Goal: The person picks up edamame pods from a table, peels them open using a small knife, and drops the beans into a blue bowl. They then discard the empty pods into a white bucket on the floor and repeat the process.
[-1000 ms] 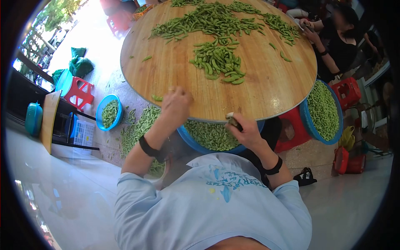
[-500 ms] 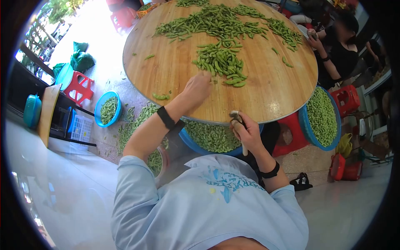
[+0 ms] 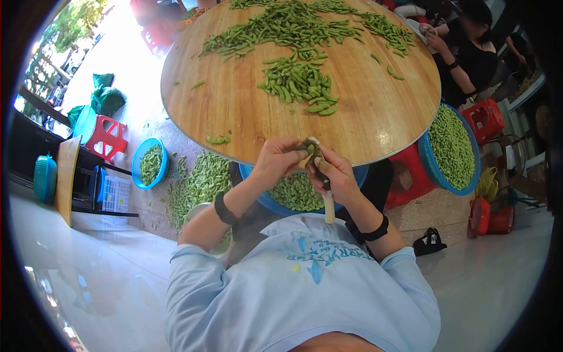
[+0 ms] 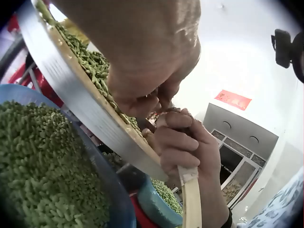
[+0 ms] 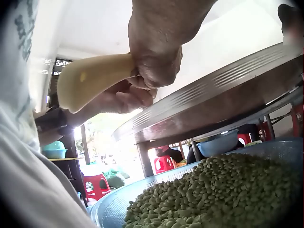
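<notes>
Over the near edge of the round wooden table, my two hands meet. My right hand (image 3: 338,176) grips a tool with a cream handle (image 3: 329,209), which points down toward my shirt; its other end is hidden by the fingers. In the right wrist view, that handle (image 5: 95,78) is broad and flared. My left hand (image 3: 278,157) pinches a green soybean pod (image 3: 311,149) right at the fingertips of the right hand. On the tabletop ahead lies a small heap of pods (image 3: 296,82). Below the hands, a blue basket (image 5: 109,202) holds shelled beans (image 5: 209,194).
A larger pile of pods (image 3: 281,26) covers the far part of the table (image 3: 211,117). Another blue tub (image 3: 431,167) of beans stands at right, near red stools (image 3: 487,120). Empty pods (image 3: 202,182) litter the floor at left. A person (image 3: 472,56) sits at the far right.
My left hand reached forward to the small heap, then came back to the right hand at the table edge with a pod. The right hand, still gripping the tool, moved slightly left.
</notes>
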`<state>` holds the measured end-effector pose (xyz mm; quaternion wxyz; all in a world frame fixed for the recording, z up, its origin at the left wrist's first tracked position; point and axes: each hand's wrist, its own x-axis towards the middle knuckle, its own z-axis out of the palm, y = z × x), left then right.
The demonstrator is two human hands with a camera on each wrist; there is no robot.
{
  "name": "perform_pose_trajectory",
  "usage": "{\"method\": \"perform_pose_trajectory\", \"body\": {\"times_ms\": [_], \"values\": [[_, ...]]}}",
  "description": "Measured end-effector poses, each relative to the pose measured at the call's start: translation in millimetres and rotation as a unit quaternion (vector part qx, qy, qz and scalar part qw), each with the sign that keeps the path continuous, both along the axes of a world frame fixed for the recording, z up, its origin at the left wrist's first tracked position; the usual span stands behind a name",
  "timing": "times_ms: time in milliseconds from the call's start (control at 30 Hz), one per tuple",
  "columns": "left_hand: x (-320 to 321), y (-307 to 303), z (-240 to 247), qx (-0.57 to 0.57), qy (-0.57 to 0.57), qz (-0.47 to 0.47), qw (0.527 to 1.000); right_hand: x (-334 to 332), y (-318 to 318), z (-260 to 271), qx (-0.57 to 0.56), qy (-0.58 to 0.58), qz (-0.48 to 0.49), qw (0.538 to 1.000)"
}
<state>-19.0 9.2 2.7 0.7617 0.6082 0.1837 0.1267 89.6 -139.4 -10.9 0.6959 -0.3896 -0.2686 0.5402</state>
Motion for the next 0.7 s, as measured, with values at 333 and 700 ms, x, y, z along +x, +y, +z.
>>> {"method": "perform_pose_trajectory", "body": {"times_ms": [333,700], "values": [[-2,-12,0,0.079,-0.021,0.071,0.994,-3,-5,2,0.018,-0.003,0.002,1.000],[4,-14,-6,-0.045,-0.017,0.078,0.996,-5,-7,-6,0.021,-0.111,-0.058,0.992]]}}
